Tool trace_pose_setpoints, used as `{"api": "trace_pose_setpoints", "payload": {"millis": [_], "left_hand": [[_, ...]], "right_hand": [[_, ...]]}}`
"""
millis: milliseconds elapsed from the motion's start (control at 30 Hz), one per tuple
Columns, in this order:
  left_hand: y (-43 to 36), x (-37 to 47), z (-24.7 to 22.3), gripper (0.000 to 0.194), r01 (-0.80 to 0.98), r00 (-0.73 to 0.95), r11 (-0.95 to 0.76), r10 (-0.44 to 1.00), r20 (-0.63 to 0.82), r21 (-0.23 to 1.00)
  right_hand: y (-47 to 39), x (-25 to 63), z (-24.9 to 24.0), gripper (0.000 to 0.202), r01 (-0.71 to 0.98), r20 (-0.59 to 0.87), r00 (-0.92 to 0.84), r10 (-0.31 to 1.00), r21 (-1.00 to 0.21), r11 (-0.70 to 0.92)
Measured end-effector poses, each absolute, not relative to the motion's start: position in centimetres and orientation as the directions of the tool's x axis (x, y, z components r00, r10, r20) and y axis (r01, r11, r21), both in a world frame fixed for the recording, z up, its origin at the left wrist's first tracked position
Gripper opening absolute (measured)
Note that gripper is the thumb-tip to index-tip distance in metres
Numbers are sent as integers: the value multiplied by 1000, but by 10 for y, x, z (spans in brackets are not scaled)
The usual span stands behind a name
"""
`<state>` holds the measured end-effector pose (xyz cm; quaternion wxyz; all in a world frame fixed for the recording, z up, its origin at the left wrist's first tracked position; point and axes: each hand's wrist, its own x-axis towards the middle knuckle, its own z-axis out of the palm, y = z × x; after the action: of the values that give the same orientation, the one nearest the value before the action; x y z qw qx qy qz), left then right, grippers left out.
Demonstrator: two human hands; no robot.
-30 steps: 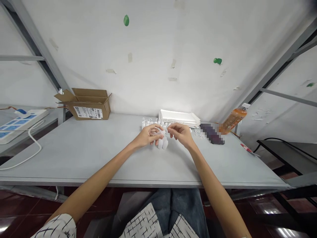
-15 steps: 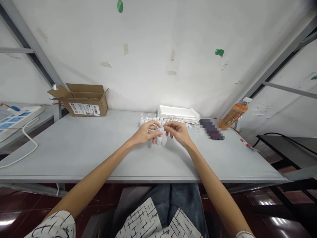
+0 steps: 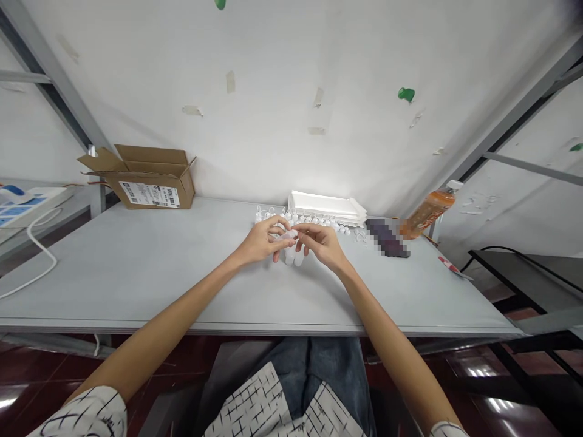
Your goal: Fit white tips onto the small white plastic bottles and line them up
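Note:
Over the middle of the table, my left hand [image 3: 265, 239] has its fingers closed on a small translucent white bottle [image 3: 286, 235], which lies tilted with its top toward the right. My right hand [image 3: 320, 243] is pinched at the top end of that bottle; whether it holds a cap or part of the bottle is too small to tell. Below the fingers, white bottles [image 3: 294, 257] stand on the table, partly hidden by the hands. Behind both hands runs a cluster of several small white bottles with looped tops [image 3: 314, 220].
An open cardboard box [image 3: 152, 182] sits at the back left of the grey table [image 3: 136, 267]. White flat packs [image 3: 325, 206] lie at the back wall. To the right are a blurred dark object [image 3: 387, 238], an orange drink bottle [image 3: 430, 209] and a red-and-white packet [image 3: 450, 266].
The small bottle in my left hand has tipped from roughly upright to slanted, its top toward my right hand. The view has shifted slightly.

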<state>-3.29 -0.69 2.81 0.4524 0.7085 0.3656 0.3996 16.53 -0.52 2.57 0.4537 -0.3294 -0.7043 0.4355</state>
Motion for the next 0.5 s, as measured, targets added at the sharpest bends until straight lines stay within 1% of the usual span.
{"api": "trace_pose_setpoints", "payload": {"millis": [167,333,500], "left_hand": [[-10,-33,32,42,142,398,-319,885,241,937],[-12,-34,34,37,158,433,-322,872,227,934],[-12,-32,29,37,153,394,-374,872,291,915]], "right_hand": [[-7,168,30,31,87,352,-374,858,-907,411],[-11,172,34,32,113,320,-389,864,-914,389],[-12,170,37,27,128,326,-359,874,-911,392]]}}
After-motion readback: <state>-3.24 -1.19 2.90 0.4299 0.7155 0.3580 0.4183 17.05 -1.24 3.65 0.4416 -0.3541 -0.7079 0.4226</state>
